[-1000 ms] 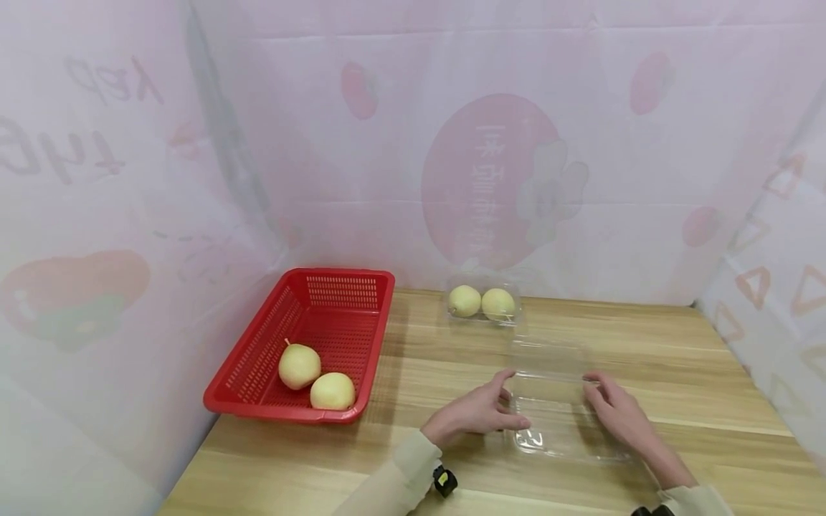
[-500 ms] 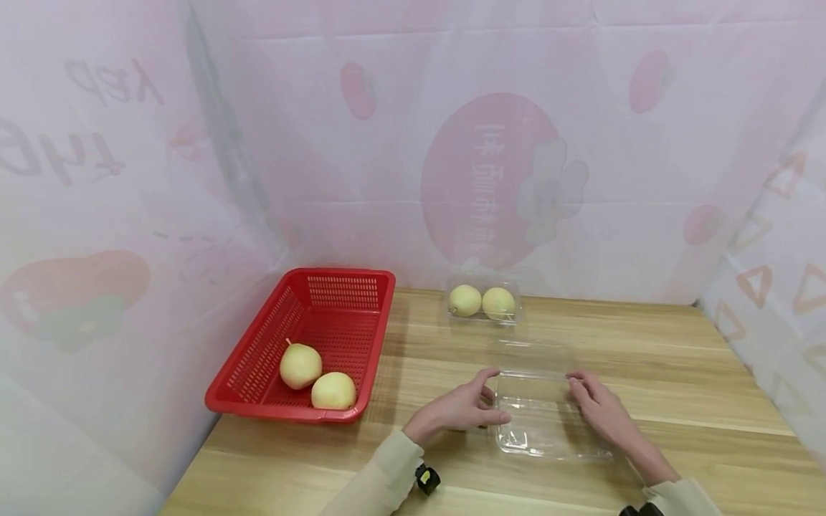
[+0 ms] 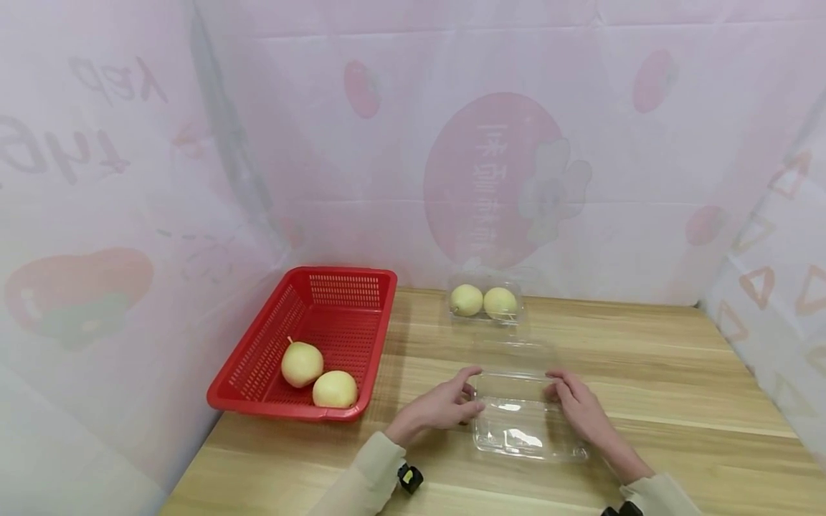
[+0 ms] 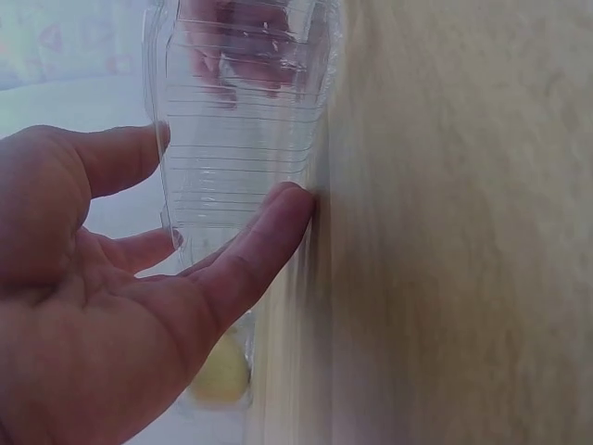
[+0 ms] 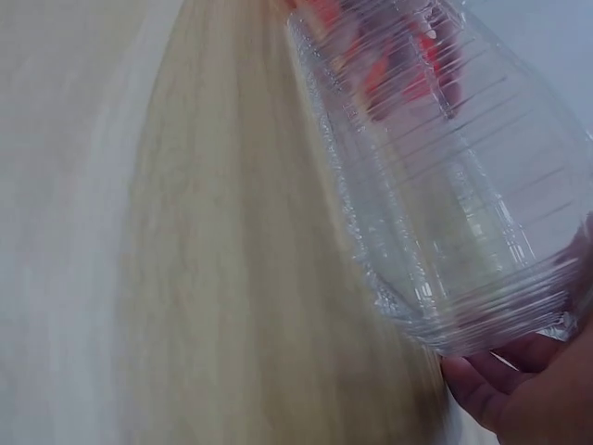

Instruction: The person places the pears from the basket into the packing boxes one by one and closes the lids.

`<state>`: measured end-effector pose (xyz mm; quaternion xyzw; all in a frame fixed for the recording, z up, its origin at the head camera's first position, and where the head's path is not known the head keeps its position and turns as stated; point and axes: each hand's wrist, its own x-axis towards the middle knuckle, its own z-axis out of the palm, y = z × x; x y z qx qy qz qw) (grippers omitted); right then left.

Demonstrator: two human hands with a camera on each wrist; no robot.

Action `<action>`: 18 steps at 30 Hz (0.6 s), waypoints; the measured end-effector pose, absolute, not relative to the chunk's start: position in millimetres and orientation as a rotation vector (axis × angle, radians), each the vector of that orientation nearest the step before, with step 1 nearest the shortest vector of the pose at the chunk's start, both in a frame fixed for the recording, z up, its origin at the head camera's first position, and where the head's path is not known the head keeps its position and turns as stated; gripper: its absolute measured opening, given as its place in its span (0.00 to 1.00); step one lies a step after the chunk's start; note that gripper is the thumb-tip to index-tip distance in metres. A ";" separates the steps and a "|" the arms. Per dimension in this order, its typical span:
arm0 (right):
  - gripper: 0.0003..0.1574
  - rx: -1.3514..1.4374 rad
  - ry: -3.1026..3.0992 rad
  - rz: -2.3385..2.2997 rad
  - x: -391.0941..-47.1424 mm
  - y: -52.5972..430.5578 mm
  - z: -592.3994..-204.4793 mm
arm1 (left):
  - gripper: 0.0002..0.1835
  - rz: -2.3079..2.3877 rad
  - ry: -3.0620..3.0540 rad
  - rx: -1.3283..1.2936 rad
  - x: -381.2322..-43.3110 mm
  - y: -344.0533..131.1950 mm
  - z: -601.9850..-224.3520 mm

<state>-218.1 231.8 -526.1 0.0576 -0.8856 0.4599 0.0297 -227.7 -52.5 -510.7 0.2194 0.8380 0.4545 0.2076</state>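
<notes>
A clear plastic clamshell box (image 3: 516,430) is on the wooden tabletop, its lid (image 3: 516,351) folded back towards the wall. Nothing shows inside it. My left hand (image 3: 442,403) holds its left end: in the left wrist view two fingertips (image 4: 165,135) meet the rim while another finger lies low along the end wall. At the opposite end, my right hand (image 3: 581,408) grips the far right corner; the right wrist view shows fingers (image 5: 477,385) bent against the ribbed plastic.
A red plastic basket (image 3: 381,337) stands at the left with two pale yellow pears (image 3: 302,364) in it. Near the back wall is another clear box (image 3: 484,317) containing two pears (image 3: 466,300). Printed cloth (image 3: 387,143) encloses the table at the back and sides.
Both hands and the clear box between them have moved left across the table, with the lid staying folded back. The basket and the pears have not moved.
</notes>
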 end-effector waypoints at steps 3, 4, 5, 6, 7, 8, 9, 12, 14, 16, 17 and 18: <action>0.20 0.148 -2.675 1.563 -219.5 223.6 -526.7 | 0.36 1.269 2.349 0.600 -227.8 -57.3 -509.9; 0.20 0.135 -2.662 1.601 -220.1 221.1 -527.0 | 0.35 1.270 2.357 0.597 -227.8 -58.6 -509.8; 0.20 0.123 -2.649 1.639 -220.6 218.7 -527.2 | 0.35 1.270 2.363 0.592 -227.8 -60.1 -509.6; 0.21 0.113 -2.642 1.668 -221.3 216.4 -527.5 | 0.34 1.267 2.372 0.587 -227.6 -61.9 -509.1; 0.21 0.105 -2.638 1.681 -221.9 214.3 -527.7 | 0.34 1.258 2.385 0.580 -227.6 -63.6 -508.8; 0.21 0.099 -2.634 1.697 -222.3 212.4 -527.7 | 0.34 1.253 2.394 0.575 -227.6 -65.2 -508.6; 0.21 0.092 -2.634 1.710 -222.9 211.0 -528.0 | 0.34 1.250 2.401 0.573 -227.7 -66.9 -508.6; 0.21 0.086 -2.625 1.734 -223.8 207.0 -528.7 | 0.34 1.245 2.416 0.572 -227.7 -71.1 -508.3; 0.21 0.085 -2.622 1.740 -224.3 205.5 -529.5 | 0.34 1.234 2.431 0.578 -228.0 -72.7 -508.1; 0.21 0.080 -2.621 1.732 -224.5 204.1 -530.2 | 0.33 1.211 2.453 0.595 -228.6 -73.7 -507.4; 0.21 0.079 -2.622 1.730 -224.7 203.8 -530.5 | 0.33 1.195 2.467 0.605 -229.0 -74.0 -506.7; 0.21 0.076 -2.619 1.732 -224.4 203.5 -530.1 | 0.33 1.177 2.484 0.616 -229.4 -74.1 -506.3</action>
